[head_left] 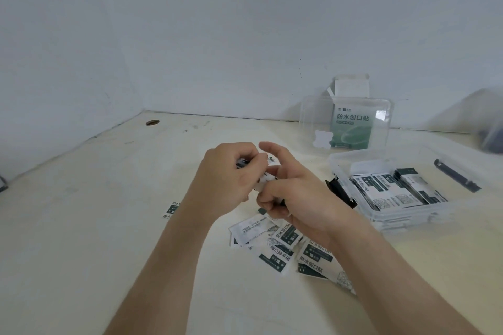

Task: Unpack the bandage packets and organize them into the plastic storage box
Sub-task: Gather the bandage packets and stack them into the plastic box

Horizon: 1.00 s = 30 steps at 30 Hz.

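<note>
Partway: the box (402, 221) at right holds filed packets (389, 190), left hand (226, 171) and right hand (294, 193) both grip a stack (265, 181) (a heap (288, 247) waits nearer).

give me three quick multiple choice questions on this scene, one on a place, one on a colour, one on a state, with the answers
1. Where does the bandage carton stand relative to the storage box?
A) inside it
B) behind its raised lid
C) in front of it

2. What colour is the latch on the box's left end?
A) red
B) yellow
C) black

3. The storage box is:
A) open, with bandage packets inside
B) open and empty
C) shut

Answers:
1 B, the carton shows through the clear upright lid.
2 C, the latch is dark black against the clear wall.
3 A, the lid is up and packets lie side by side inside.
</note>
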Available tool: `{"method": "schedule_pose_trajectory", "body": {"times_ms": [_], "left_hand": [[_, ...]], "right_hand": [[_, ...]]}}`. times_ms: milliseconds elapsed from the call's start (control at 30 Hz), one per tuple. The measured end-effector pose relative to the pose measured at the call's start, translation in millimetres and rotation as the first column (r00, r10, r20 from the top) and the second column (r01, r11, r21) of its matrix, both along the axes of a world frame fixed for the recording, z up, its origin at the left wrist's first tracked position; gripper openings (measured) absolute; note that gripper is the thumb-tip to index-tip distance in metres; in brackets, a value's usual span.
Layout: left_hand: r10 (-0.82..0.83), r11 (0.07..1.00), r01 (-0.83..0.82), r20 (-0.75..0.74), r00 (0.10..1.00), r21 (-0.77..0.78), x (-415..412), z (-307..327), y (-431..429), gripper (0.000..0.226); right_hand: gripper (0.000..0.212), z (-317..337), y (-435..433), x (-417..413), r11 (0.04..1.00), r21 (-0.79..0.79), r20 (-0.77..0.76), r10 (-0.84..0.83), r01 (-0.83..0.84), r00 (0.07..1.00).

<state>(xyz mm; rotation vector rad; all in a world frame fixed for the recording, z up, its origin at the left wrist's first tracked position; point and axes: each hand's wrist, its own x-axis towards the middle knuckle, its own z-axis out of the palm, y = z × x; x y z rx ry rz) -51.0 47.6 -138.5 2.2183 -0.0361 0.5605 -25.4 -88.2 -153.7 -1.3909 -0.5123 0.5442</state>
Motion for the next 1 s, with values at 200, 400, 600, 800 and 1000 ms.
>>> {"method": "schedule_pose_trajectory", "body": {"times_ms": [200,400,600,800,1000], "left_hand": [[0.109,0.982,-0.091,0.105,0.989,-0.166,0.5,1.5,-3.7,0.024],[0.25,0.945,-0.22,0.101,0.963,-0.243,6.9,-5.6,-4.3,0.041],[0.227,0.93,-0.182,0.108,0.968,-0.321,7.2,-7.0,-17.8,0.033],[0.256,0.87,-0.198,0.069,0.964,-0.452,4.8,-0.5,-13.1,0.032],[0.116,0.877,-0.062,0.086,0.989,-0.477,-2.2,7.2,-13.5,0.04]], "right_hand": [[0.045,7.1,-1.9,-3.2,0.981,0.191,-0.104,0.042,-0.022,0.994],[0.02,7.5,10.0,-13.0,0.948,0.071,0.12,-0.318,0.311,0.941],[0.02,2.0,16.3,-19.8,0.9,0.066,0.277,-0.431,0.431,0.859],[0.028,12.8,15.5,-25.7,0.926,0.13,0.189,-0.375,0.355,0.908],[0.024,20.7,10.4,-27.6,0.931,0.11,0.217,-0.365,0.349,0.905]]}}
